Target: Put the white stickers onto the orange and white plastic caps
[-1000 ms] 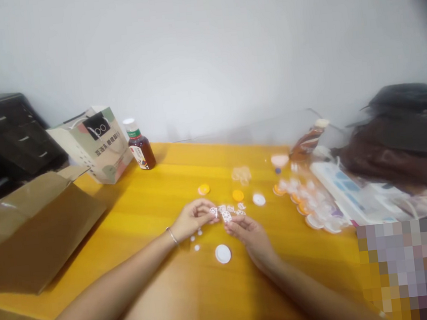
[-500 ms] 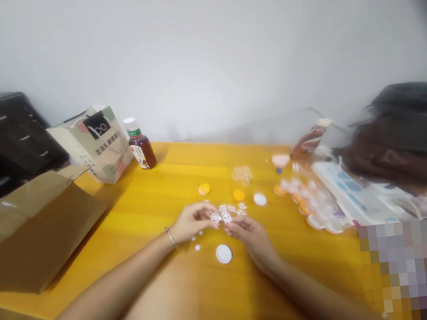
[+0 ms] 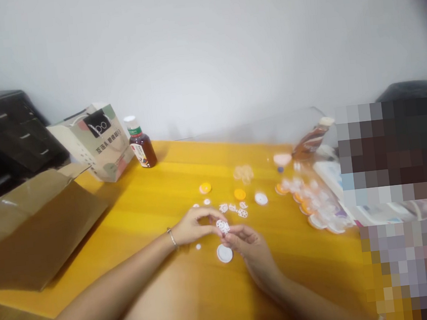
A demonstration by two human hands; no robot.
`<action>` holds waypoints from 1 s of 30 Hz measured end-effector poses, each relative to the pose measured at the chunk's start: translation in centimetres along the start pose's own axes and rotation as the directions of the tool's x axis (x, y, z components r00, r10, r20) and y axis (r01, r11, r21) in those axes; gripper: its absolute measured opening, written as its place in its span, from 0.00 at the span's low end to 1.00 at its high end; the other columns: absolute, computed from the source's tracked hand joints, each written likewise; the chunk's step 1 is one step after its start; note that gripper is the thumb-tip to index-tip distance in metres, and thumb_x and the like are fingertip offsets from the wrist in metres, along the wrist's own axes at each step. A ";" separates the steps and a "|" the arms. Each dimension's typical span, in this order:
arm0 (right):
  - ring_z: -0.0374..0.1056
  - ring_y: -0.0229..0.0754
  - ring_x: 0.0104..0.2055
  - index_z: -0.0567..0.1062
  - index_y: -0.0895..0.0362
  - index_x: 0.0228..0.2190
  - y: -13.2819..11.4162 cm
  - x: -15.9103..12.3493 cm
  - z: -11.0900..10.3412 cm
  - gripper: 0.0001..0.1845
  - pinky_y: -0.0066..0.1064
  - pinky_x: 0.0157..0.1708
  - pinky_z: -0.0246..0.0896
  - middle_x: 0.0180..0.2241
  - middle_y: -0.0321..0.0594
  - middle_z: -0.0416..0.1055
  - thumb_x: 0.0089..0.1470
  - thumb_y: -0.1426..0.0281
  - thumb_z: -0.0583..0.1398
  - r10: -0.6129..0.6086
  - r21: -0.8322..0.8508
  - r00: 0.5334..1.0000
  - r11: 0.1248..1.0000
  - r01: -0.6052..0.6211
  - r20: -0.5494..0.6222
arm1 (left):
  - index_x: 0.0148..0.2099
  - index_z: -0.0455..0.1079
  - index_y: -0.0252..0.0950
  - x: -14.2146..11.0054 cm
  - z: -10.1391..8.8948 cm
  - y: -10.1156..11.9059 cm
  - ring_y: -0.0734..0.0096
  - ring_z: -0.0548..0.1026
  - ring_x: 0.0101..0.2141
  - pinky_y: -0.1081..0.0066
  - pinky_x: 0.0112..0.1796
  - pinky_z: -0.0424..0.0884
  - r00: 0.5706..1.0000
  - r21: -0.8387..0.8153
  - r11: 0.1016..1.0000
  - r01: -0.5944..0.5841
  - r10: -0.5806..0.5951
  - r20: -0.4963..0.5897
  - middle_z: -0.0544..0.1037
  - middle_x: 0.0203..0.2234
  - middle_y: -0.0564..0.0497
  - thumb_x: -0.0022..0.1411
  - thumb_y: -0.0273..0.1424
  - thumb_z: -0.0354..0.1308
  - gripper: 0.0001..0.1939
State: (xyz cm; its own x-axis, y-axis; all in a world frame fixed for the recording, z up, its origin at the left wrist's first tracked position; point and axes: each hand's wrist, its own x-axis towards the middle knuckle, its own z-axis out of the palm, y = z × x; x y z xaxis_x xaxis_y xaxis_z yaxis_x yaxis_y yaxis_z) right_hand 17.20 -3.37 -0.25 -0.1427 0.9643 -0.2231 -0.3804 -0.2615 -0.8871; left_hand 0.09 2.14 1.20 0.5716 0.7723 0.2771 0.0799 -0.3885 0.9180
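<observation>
Between my two hands, small white cut-out pieces with holes [image 3: 222,225] overlap; one looks like a spoked wheel. My left hand [image 3: 194,225], with a bracelet at the wrist, pinches them from the left. From the right, my right hand [image 3: 250,245] grips them between thumb and fingers. Just below the fingertips a round white lid-like disc [image 3: 224,254] lies on the yellow table [image 3: 171,195]. Beyond the hands lie several similar white cut-outs [image 3: 233,208]. A tiny white disc [image 3: 198,246] rests under my left wrist.
Yellow discs [image 3: 240,194] and a white disc [image 3: 261,199] lie farther back. Clear-and-orange round containers [image 3: 311,203] cluster at right, near a tilted bottle [image 3: 312,138]. At left are a brown paper bag [image 3: 41,234], a printed bag [image 3: 101,146] and a dark bottle [image 3: 142,148].
The wheel-like piece in my left hand and the white piece in my right hand have come together, overlapping, and sit slightly lower. A blurred-out patch now covers more of the right side.
</observation>
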 end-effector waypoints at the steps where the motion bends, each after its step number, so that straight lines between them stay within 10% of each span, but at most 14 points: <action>1: 0.69 0.37 0.26 0.76 0.55 0.23 0.0 -0.2 0.1 0.09 0.31 0.32 0.65 0.25 0.34 0.75 0.35 0.67 0.69 0.001 0.003 1.000 1.000 -0.001 0.004 | 0.39 0.72 0.31 0.0 0.0 0.0 0.72 0.72 0.32 0.73 0.37 0.68 1.000 -0.017 1.000 0.014 -0.014 0.011 0.76 0.32 0.47 0.51 0.31 0.62 0.13; 30: 0.70 0.37 0.28 0.75 0.54 0.23 -0.1 -0.7 0.5 0.09 0.32 0.34 0.66 0.25 0.33 0.75 0.35 0.67 0.69 0.012 0.048 1.000 0.999 -0.011 -0.016 | 0.43 0.71 0.32 -0.3 -0.1 0.1 0.71 0.74 0.35 0.72 0.40 0.69 0.998 0.049 0.998 0.035 -0.037 0.051 0.77 0.35 0.46 0.51 0.29 0.62 0.15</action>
State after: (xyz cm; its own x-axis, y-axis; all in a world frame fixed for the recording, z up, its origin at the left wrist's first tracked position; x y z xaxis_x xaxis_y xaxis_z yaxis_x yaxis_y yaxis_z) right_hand 16.84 -4.04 0.17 -0.1323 0.9616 -0.2404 -0.4219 -0.2741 -0.8642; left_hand -0.12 1.88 1.23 0.6092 0.7597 0.2276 0.1400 -0.3855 0.9120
